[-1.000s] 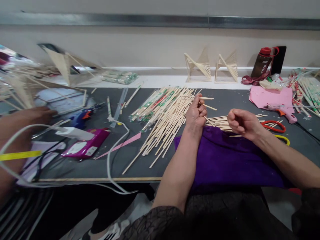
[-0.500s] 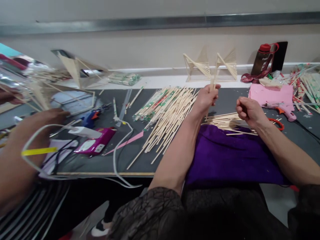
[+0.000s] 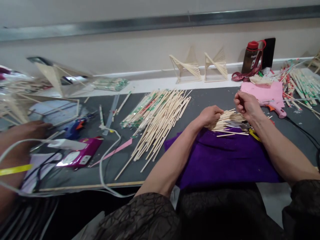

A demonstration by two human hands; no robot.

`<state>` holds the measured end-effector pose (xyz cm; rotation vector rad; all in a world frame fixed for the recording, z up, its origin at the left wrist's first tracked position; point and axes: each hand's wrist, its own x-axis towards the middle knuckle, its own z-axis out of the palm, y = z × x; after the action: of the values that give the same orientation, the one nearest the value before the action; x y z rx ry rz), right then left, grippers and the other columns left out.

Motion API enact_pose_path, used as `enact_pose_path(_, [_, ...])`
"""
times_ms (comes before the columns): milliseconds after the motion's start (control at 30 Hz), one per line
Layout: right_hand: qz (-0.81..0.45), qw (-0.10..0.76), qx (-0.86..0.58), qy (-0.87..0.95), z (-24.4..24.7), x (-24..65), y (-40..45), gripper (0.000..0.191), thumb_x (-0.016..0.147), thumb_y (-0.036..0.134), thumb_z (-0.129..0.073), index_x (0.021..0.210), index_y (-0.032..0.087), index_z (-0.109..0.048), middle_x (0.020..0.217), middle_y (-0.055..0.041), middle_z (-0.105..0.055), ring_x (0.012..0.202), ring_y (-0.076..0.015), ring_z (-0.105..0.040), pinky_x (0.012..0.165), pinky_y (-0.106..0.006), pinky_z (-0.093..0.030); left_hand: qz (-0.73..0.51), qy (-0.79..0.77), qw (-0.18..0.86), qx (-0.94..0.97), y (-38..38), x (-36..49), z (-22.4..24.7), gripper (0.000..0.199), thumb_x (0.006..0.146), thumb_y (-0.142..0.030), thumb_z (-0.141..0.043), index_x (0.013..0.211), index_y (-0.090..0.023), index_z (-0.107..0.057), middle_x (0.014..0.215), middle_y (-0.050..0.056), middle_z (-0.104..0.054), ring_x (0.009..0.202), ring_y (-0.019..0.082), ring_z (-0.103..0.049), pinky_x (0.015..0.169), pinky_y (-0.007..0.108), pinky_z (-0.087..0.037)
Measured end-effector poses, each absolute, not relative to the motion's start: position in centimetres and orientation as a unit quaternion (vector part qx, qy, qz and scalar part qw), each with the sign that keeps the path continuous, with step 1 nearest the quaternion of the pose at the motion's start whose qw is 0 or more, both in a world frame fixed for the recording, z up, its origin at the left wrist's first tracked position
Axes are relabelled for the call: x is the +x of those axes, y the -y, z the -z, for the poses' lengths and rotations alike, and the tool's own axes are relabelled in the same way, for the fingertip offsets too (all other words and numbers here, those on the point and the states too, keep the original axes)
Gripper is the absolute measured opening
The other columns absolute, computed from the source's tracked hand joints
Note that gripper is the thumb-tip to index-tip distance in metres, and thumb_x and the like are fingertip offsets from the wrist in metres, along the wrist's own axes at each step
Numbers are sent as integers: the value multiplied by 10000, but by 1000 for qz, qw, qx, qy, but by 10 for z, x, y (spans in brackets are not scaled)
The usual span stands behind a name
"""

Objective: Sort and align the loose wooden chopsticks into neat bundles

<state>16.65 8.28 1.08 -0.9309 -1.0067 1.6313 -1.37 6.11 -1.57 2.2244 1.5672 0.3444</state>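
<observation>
My left hand [image 3: 210, 115] is closed low over the left end of a small pile of sticks [image 3: 226, 123], fingers pressed together; what it grips is hidden. Above the right end of that pile, my right hand [image 3: 247, 105] is curled closed, and anything inside it cannot be made out. Scissors [image 3: 255, 135] with a yellow handle lie partly under my right wrist. The pile borders a purple cloth [image 3: 225, 160] at the table's front. A larger heap of bare sticks [image 3: 162, 123] lies to the left, beside wrapped sticks [image 3: 140, 108].
Two stick frames [image 3: 186, 68] [image 3: 216, 66] stand by the wall. At right are a pink glue gun [image 3: 278, 110], pink paper [image 3: 270, 91] and a bottle [image 3: 250, 58]. Another person's hand [image 3: 30, 131] is at left, near a blue glue gun [image 3: 73, 129] and a magenta box [image 3: 82, 155].
My left hand has come down from its raised position with upright sticks to the small pile. My right hand stays curled. The view has shifted to the right, and yellow scissor handles now show.
</observation>
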Motion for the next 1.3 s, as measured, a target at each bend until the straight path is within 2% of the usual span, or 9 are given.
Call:
enact_pose_path(133, [-660, 462, -397, 440, -10, 165, -80, 220, 842, 340, -579, 711, 175, -518, 527, 60, -482, 343, -19, -329, 314, -165, -167, -126, -528, 164, 824, -48, -5, 24, 398, 870, -205, -418, 1170, -197, -680, 1185, 68, -683, 1060, 188, -613, 915, 284, -438])
enact_pose_path(400, [-642, 432, -400, 492, -4, 160, -73, 371, 812, 495, -634, 657, 181, -511, 491, 42, -469, 336, -26, -329, 313, -178, -164, -168, -543, 157, 808, -25, 1, 22, 387, 920, -240, -398, 1216, -212, -646, 1159, 61, -696, 1028, 189, -633, 896, 306, -465])
enact_pose_path(533, [-638, 431, -399, 498, -8, 157, -67, 321, 806, 426, -667, 661, 166, -546, 499, 42, -474, 343, -22, -343, 309, -168, -171, -173, -598, 140, 770, -14, -14, 8, 375, 897, -218, -444, 1207, -160, -647, 1196, 83, -673, 1078, 204, -614, 933, 320, -455])
enact_pose_path(700, [-636, 422, -410, 499, -8, 155, -66, 153, 816, 268, -645, 730, 145, -618, 553, 36, -508, 363, -13, -354, 317, -155, -184, -133, -724, 66, 674, 12, -78, -15, 353, 889, -199, -428, 1122, -174, -692, 1161, 86, -695, 1099, 224, -614, 958, 338, -440])
enact_pose_path(800, [-634, 417, -410, 506, -5, 154, -68, 48, 792, 168, -621, 809, 142, -657, 589, 29, -539, 383, -18, -376, 328, -158, -209, -83, -809, 4, 582, 41, -118, -20, 340, 880, -259, -443, 1091, -185, -698, 1090, 94, -717, 1042, 262, -637, 886, 364, -467])
enact_pose_path(867, [-631, 413, -414, 510, -4, 153, -68, 87, 775, 126, -598, 830, 141, -664, 597, 25, -549, 391, -23, -388, 333, -162, -221, -41, -841, -32, 538, 62, -134, -17, 334, 878, -300, -440, 1058, -185, -698, 1060, 111, -716, 1018, 282, -640, 837, 372, -476])
enact_pose_path(1033, [-610, 414, -427, 523, -3, 151, -64, 106, 751, 133, -586, 824, 148, -661, 597, 27, -546, 395, -29, -390, 334, -168, -224, 40, -845, -37, 532, 94, -132, 6, 401, 871, -435, -470, 1061, -136, -659, 1125, 166, -656, 995, 306, -638, 744, 356, -488])
enact_pose_path(1300, [-612, 410, -427, 525, -1, 149, -60, 118, 726, 165, -603, 827, 139, -659, 587, 28, -546, 394, -34, -394, 338, -174, -219, 48, -831, -51, 551, 79, -135, 13, 391, 897, -396, -404, 1035, -114, -636, 1083, 180, -663, 977, 331, -639, 703, 369, -483])
